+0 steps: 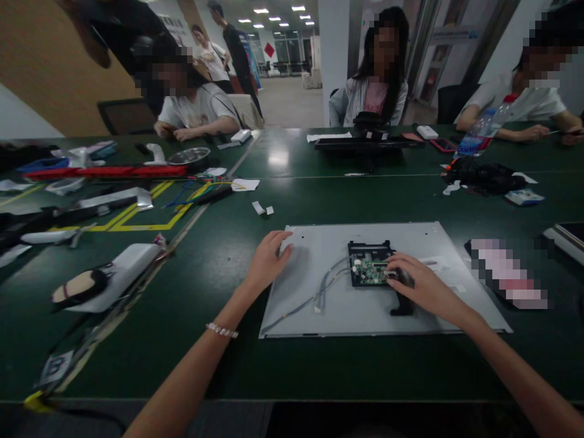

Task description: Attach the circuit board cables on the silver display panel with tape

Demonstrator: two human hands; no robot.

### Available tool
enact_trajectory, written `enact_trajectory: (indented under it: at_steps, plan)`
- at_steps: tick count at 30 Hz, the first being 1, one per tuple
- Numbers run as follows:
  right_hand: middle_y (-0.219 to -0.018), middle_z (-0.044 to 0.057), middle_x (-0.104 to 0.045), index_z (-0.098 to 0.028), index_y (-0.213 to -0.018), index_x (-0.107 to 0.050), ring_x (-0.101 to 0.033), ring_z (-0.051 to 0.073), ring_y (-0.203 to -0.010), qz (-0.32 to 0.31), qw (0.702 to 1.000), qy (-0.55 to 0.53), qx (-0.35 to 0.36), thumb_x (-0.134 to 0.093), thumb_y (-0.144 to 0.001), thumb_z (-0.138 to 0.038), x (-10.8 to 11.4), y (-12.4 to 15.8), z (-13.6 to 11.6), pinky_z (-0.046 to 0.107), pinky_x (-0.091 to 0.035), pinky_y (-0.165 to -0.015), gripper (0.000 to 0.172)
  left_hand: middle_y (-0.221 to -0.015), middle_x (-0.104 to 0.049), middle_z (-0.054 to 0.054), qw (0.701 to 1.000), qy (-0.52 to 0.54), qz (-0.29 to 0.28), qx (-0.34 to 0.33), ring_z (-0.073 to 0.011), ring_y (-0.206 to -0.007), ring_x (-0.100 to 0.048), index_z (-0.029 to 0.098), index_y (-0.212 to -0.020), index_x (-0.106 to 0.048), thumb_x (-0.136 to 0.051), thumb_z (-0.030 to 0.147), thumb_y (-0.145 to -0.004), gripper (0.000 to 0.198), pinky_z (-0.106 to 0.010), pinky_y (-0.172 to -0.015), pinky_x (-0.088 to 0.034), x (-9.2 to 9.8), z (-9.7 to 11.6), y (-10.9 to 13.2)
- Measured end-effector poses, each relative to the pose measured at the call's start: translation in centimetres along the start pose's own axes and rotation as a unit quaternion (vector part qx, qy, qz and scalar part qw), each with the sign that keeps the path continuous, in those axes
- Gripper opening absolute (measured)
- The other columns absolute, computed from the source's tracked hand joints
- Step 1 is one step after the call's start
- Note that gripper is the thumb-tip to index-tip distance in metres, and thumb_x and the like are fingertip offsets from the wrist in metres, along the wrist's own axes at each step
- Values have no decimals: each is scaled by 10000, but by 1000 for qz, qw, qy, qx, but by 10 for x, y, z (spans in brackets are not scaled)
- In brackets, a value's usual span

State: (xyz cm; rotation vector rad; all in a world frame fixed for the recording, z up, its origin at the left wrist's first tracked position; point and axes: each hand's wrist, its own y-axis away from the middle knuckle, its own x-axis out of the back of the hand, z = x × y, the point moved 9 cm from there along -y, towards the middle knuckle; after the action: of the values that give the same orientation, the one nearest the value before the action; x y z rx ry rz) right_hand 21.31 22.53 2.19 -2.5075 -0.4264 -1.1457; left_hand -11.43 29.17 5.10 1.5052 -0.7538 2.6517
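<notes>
A flat grey metal panel (pixel 410 243) lies on the dark green table (pixel 319 194) in front of me. A black frame with a green circuit board (pixel 369 271) is mounted near the panel's middle, and thin grey cables (pixel 319 292) trail from it to the left. My left hand (pixel 269 258) rests on the panel's far left corner with its fingers curled over the edge. My right hand (pixel 422 286) is closed round a black-handled tool (pixel 401 292) whose tip sits at the board's right edge.
Three people sit across the table. At the left lie a red bar (pixel 104 172), coloured wires (pixel 201 185), a metal bowl (pixel 188 156) and loose parts. A black monitor (pixel 365 143), a water bottle (pixel 483 131) and a black bundle (pixel 483 176) lie farther back.
</notes>
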Motion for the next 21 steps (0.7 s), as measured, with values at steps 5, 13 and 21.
enact_trajectory:
  at_steps: [5,13,21]
  plan:
    - [-1314,84,-560,-258,-1265,-524,-517,243,-1247,24,998,43,-33,-434,-955,-414,17,3,11,468,-410,-1080,358,-1536,-354,-77,982,-5,-149,-113,-234,-1426,-295,209,-1485,-327,-431,427,-972,567,-437,-1176,-268,-29,47,12]
    - [-1543,152,-346,-180,-1429,-434,-240,371,-1438,43,967,239,-78,-305,-971,-488,9,2,76,600,-304,-1103,566,-1576,-269,-69,948,-14,-288,-134,-221,-1442,-269,221,-1547,-178,-330,497,-997,633,-415,-1203,-188,-48,57,27]
    - [-1529,129,-379,-221,-1423,-441,-261,387,-1427,63,970,226,-57,-345,-968,-466,1,2,61,623,-286,-1099,526,-1585,-233,-63,939,44,-324,-105,-257,-1455,-233,249,-1550,-171,-479,529,-934,744,-437,-1209,-141,-42,46,28]
